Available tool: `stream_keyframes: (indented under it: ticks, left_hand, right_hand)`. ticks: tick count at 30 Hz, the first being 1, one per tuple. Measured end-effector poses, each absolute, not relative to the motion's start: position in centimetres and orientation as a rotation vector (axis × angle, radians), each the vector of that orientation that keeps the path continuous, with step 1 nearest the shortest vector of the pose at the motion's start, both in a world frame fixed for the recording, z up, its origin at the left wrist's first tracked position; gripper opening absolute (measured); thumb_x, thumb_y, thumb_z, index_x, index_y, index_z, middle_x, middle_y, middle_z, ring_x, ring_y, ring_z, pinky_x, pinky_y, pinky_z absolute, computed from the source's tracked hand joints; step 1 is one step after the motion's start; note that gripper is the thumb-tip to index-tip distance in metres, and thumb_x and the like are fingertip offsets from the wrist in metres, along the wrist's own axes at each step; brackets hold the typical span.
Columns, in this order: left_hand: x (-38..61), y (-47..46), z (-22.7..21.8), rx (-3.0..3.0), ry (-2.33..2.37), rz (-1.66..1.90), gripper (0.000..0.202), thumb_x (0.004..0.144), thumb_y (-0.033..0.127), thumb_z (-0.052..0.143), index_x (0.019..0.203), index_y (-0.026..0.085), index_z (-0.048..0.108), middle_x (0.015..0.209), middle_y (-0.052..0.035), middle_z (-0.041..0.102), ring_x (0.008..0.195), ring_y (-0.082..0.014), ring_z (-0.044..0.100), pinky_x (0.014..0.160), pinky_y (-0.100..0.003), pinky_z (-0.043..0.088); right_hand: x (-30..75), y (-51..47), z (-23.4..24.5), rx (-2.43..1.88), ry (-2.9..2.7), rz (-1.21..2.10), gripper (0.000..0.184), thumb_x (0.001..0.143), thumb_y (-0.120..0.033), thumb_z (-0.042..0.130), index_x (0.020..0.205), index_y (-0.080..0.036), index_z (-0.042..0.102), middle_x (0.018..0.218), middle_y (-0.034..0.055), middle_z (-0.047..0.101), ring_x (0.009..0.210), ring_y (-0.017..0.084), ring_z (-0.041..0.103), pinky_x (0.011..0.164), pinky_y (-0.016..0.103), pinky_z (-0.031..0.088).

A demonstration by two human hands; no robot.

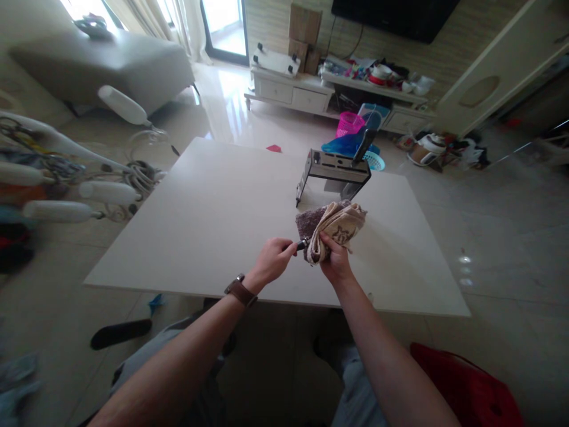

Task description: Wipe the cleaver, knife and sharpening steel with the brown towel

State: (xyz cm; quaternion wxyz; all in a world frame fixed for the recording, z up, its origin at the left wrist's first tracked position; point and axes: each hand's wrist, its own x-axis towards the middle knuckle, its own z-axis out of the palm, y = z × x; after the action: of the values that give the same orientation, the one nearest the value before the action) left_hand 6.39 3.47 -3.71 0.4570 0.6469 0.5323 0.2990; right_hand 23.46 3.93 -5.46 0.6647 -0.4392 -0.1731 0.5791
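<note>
My left hand is closed round a black handle with a shiny collar. The far end of the tool disappears into a folded towel, so its kind is hidden. Beige cloth with a dark printed motif and brown fluffy cloth make up the towel's layers. My right hand grips the towel from the right, thumb on top, above the near part of the white table. Just beyond the towel stands a metal and black knife rack with slots in its top. Another black handle rises from its right side.
A pink basket and a blue bag are beyond the table's far edge. White lamp arms and cables crowd the left side. A red seat is at lower right. A low cabinet lines the far wall.
</note>
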Motion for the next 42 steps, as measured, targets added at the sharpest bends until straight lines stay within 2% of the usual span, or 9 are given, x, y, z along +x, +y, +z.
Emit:
stream_keyframes:
  ticks: [4, 9, 21, 28, 34, 38, 42]
  left_hand:
    - [6.5, 3.7, -3.9, 1.300, 1.189, 0.669, 0.042, 0.085, 0.045, 0.049, 0.064, 0.013, 0.066, 0.046, 0.0018, 0.047, 0.043, -0.0095, 0.039, 0.047, -0.025, 0.027]
    - [6.9, 3.7, -4.0, 1.001, 1.052, 0.632, 0.038, 0.081, 0.044, 0.050, 0.063, 0.014, 0.063, 0.043, 0.0039, 0.041, 0.038, -0.0077, 0.034, 0.042, -0.023, 0.022]
    - [6.7, 3.7, -4.5, 1.015, 1.038, 0.657, 0.039, 0.084, 0.043, 0.050, 0.063, 0.013, 0.063, 0.042, 0.0035, 0.042, 0.037, -0.0070, 0.035, 0.041, -0.022, 0.022]
    - [6.3, 4.0, -3.9, 1.058, 1.062, 0.616, 0.041, 0.083, 0.045, 0.051, 0.064, 0.012, 0.065, 0.043, 0.0034, 0.043, 0.038, -0.0068, 0.035, 0.042, -0.023, 0.021]
    - [5.5, 4.2, -4.6, 1.120, 1.045, 0.590, 0.040, 0.085, 0.044, 0.052, 0.065, 0.012, 0.067, 0.043, 0.0033, 0.043, 0.039, -0.0069, 0.034, 0.043, -0.024, 0.023]
    - [5.3, 4.3, -4.8, 1.137, 1.035, 0.564, 0.042, 0.087, 0.045, 0.053, 0.066, 0.012, 0.068, 0.044, 0.0034, 0.043, 0.039, -0.0066, 0.034, 0.043, -0.023, 0.023]
    - [5.3, 4.1, -4.4, 1.152, 1.032, 0.534, 0.043, 0.087, 0.046, 0.052, 0.067, 0.012, 0.068, 0.044, 0.0035, 0.043, 0.040, -0.0068, 0.033, 0.044, -0.024, 0.023]
  right_hand:
    - [23.8, 3.9, -5.0, -1.001, -0.422, 1.290, 0.029, 0.058, -0.020, 0.087, 0.083, -0.019, 0.072, 0.080, -0.0034, 0.076, 0.072, 0.012, 0.070, 0.070, 0.023, 0.060]
    - [23.7, 3.7, -4.5, -1.023, -0.473, 1.314, 0.032, 0.055, -0.020, 0.089, 0.083, -0.018, 0.074, 0.084, -0.0019, 0.077, 0.072, 0.013, 0.069, 0.070, 0.025, 0.060]
    - [22.7, 3.9, -5.0, -1.058, -0.463, 1.257, 0.038, 0.052, -0.015, 0.089, 0.087, -0.017, 0.075, 0.086, -0.0010, 0.078, 0.072, 0.014, 0.071, 0.069, 0.027, 0.062]
    - [23.4, 4.4, -4.5, -1.010, -0.420, 1.220, 0.036, 0.056, -0.011, 0.085, 0.090, -0.017, 0.074, 0.090, -0.0007, 0.079, 0.073, 0.013, 0.072, 0.069, 0.025, 0.064]
    - [25.1, 5.1, -4.2, -0.974, -0.369, 1.179, 0.029, 0.062, -0.009, 0.082, 0.087, -0.018, 0.071, 0.083, -0.0024, 0.077, 0.069, 0.013, 0.072, 0.064, 0.024, 0.064]
    - [27.6, 5.8, -3.9, -0.951, -0.379, 1.119, 0.029, 0.065, -0.007, 0.079, 0.089, -0.020, 0.070, 0.088, -0.0034, 0.078, 0.071, 0.011, 0.073, 0.067, 0.023, 0.065]
    - [29.8, 6.2, -3.4, -0.928, -0.359, 1.060, 0.028, 0.065, -0.007, 0.080, 0.087, -0.020, 0.069, 0.085, -0.0051, 0.077, 0.071, 0.009, 0.072, 0.067, 0.020, 0.064]
